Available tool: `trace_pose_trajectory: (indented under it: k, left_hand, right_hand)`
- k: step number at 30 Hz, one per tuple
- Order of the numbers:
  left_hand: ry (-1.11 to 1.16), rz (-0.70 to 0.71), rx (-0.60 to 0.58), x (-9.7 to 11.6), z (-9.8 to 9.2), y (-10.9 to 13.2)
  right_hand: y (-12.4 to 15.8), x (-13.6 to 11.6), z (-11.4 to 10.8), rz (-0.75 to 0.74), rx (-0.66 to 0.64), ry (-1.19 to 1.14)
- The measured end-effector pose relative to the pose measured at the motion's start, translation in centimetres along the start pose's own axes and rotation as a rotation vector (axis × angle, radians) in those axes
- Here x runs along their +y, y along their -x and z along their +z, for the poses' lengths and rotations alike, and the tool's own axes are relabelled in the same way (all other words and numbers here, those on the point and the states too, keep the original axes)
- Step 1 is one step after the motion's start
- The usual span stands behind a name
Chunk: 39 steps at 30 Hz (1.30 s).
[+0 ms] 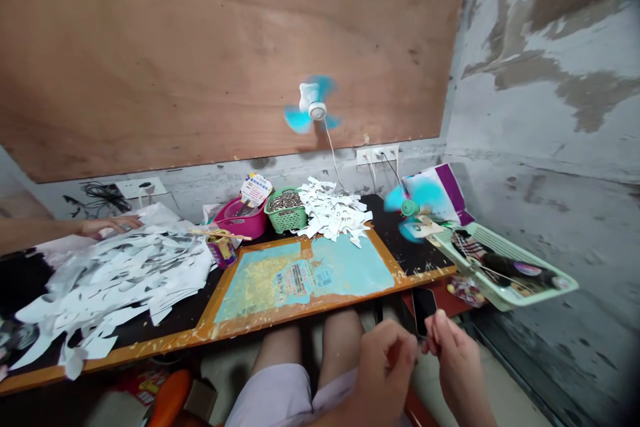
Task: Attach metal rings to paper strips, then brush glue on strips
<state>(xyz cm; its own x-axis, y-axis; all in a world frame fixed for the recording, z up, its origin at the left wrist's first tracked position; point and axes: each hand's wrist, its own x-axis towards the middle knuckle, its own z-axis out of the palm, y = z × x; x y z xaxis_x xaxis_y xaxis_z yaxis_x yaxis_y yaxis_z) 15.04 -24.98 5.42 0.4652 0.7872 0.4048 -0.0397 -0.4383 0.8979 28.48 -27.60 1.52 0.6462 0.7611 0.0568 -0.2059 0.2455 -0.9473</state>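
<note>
My left hand (385,363) is closed, fingers curled in, above my lap in front of the table's edge. Beside it on the right, my right hand (455,357) has its thumb and fingers pressed together. Anything pinched in either hand is hidden or too small to make out. A dark phone (423,307) lies just beyond them on a red surface (450,300) below the tabletop. Farther off, a blue work sheet (355,267) with yellowish residue lies on the wooden-edged table (300,317). White cut pieces (335,210) are heaped behind it.
Another person's hand (117,223) rests by a large pile of white cutouts (135,267). A pink basket (245,223), a green basket (290,217) and a can with sticks (223,250) stand behind the sheet. Two fans (317,111) spin. A pale green tray (530,287) sits right.
</note>
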Motion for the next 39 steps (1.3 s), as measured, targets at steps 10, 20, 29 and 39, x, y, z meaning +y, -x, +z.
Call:
trace_pose_trajectory:
  k: [10, 20, 29, 39]
  left_hand:
    - [0.082, -0.123, 0.006, -2.1, -0.2, -0.9]
    - [0.168, -0.02, -0.05, -1.6, -0.1, -1.0]
    - [0.166, -0.018, -0.085, -2.1, -0.1, -1.3]
    - [0.017, -0.189, 0.003, -5.3, -1.0, -2.1]
  right_hand:
    - [0.7, -0.3, -0.1, -0.07, -0.272, 0.059]
    - [0.6, -0.1, -0.4, -0.048, -0.206, 0.015]
    - [0.6, 0.4, -0.4, 0.079, -0.135, -0.002]
    - [-5.0, 3.7, -3.7, -0.074, 0.077, 0.52]
